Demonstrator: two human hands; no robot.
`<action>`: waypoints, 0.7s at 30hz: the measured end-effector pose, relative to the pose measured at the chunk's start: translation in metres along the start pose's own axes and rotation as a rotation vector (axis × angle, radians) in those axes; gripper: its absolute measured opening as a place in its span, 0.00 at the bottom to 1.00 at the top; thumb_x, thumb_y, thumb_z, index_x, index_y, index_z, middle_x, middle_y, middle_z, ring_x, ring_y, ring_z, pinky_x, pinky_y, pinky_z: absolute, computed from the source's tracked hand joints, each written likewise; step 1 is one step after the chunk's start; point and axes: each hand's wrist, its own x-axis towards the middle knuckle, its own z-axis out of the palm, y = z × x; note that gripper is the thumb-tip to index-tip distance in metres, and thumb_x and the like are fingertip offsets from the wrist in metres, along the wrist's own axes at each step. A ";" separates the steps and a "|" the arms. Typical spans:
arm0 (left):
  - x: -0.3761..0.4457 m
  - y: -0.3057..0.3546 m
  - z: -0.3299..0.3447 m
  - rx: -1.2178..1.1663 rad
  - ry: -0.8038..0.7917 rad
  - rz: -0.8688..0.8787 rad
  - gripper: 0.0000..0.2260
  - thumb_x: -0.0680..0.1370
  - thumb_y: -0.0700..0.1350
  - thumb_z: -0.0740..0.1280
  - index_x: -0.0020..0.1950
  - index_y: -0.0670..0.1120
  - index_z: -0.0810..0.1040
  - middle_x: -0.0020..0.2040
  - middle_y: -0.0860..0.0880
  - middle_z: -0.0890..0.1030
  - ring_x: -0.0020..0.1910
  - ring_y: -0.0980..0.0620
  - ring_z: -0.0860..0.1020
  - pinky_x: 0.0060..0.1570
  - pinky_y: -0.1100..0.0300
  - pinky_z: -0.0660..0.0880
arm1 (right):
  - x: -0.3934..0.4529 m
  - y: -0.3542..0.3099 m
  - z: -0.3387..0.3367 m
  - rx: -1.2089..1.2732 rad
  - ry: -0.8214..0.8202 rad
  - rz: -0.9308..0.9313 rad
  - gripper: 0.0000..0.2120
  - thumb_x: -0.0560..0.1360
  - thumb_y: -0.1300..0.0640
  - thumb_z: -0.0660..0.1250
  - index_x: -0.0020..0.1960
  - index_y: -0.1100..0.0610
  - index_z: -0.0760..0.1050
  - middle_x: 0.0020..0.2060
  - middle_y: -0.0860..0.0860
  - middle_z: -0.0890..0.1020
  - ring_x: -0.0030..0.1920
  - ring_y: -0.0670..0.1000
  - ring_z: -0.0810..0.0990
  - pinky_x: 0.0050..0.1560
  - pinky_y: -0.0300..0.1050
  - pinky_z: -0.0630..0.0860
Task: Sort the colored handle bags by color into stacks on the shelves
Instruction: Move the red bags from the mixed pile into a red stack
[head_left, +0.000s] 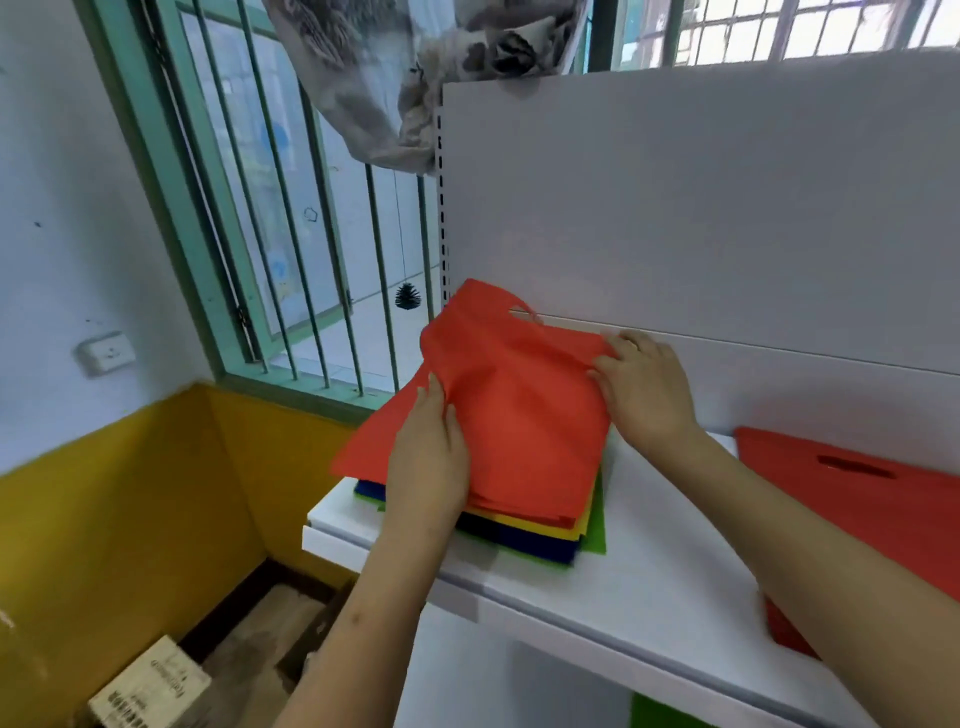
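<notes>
An orange handle bag (519, 405) lies rumpled on top of a mixed stack (535, 535) at the left end of a white shelf (649, 561), its cut-out handle end raised toward the shelf's white back panel (701, 208) and its long axis running from the near-left edge up toward that panel. The left hand (428, 462) pinches the bag's near-left side, thumb and fingers closed on a fold of the fabric; the right hand (644, 384) grips the far-right edge, fingers curled into the cloth. Beneath the orange bag, the edges of a yellow bag (576, 525), a dark blue bag (530, 543) and a green bag (597, 525) show, lying flat on the shelf.

Well apart to the right on the same shelf lies a second orange-red bag (857, 493), flat, its slot handle toward the back, partly hidden by the right forearm. A patch of green (660, 714) shows below the shelf's front edge.

The shelf unit stands in a room corner beside a green-framed window (156, 182) with vertical bars; a patterned cloth (415, 67) hangs over the panel's upper left corner. The wall is white above and yellow below, with a wall socket (106, 353) on it. A cardboard box (150, 691) sits on the floor at lower left.
</notes>
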 end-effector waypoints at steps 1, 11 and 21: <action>-0.004 0.013 0.002 -0.099 -0.003 0.048 0.21 0.85 0.48 0.52 0.79 0.53 0.58 0.76 0.51 0.66 0.74 0.52 0.65 0.73 0.51 0.63 | -0.005 0.010 -0.012 0.009 0.007 0.039 0.09 0.77 0.54 0.66 0.52 0.57 0.82 0.60 0.56 0.80 0.58 0.62 0.78 0.54 0.54 0.73; -0.041 0.115 0.093 -0.778 -0.434 -0.012 0.31 0.71 0.40 0.65 0.73 0.58 0.69 0.67 0.58 0.76 0.61 0.56 0.78 0.63 0.53 0.76 | -0.094 0.182 -0.099 0.149 -0.230 0.475 0.10 0.78 0.55 0.65 0.53 0.56 0.83 0.49 0.55 0.84 0.52 0.56 0.80 0.49 0.46 0.72; -0.137 0.121 0.188 0.076 -0.782 0.291 0.31 0.74 0.58 0.67 0.76 0.58 0.63 0.75 0.45 0.61 0.71 0.46 0.66 0.72 0.49 0.64 | -0.191 0.277 -0.080 0.169 -0.493 0.659 0.24 0.76 0.57 0.69 0.71 0.60 0.70 0.71 0.57 0.70 0.71 0.55 0.68 0.68 0.40 0.59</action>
